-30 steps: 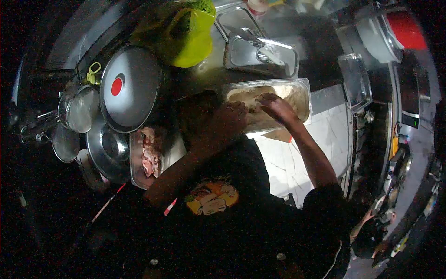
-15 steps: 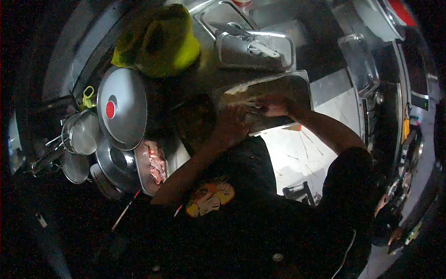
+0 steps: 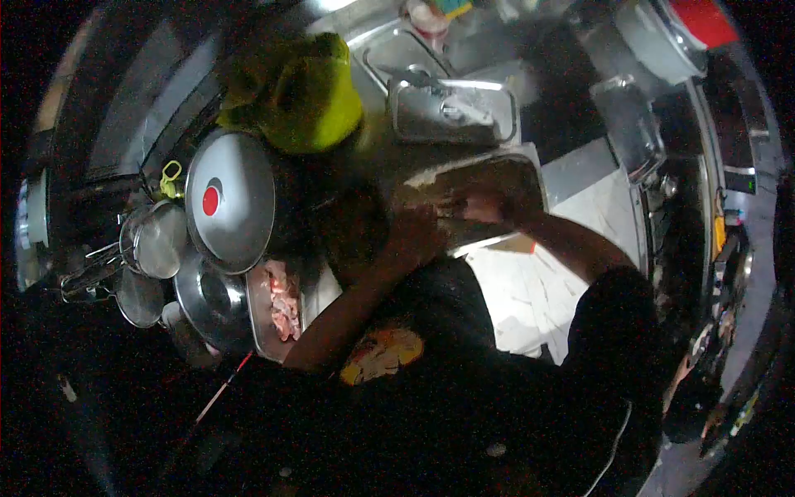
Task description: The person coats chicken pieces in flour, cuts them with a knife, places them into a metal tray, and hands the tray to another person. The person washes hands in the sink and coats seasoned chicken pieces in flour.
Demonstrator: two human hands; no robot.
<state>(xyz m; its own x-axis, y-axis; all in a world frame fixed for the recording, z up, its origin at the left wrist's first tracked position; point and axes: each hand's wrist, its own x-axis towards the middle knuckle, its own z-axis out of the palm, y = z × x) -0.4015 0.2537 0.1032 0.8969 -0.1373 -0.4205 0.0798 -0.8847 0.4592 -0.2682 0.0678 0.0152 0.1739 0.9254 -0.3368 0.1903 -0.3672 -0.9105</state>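
Both hands meet over a metal tray with pale powdery residue along its left inner side. My left hand is at the tray's near left, fingers bent in toward the other hand. My right hand is over the middle of the tray with its fingers curled. Both look closed around something small between them, too dark and blurred to make out. Left of my left forearm, raw meat pieces lie in a metal pan.
A lidded steel container stands behind the tray. To the left are a yellow-green bag or cloth, a large round lid or pan with a red dot, wire strainers and a steel bowl. A white container stands far right.
The view has shifted slightly, so the surroundings sit lower in the picture. Both hands stay together over the tray, with only small finger movement.
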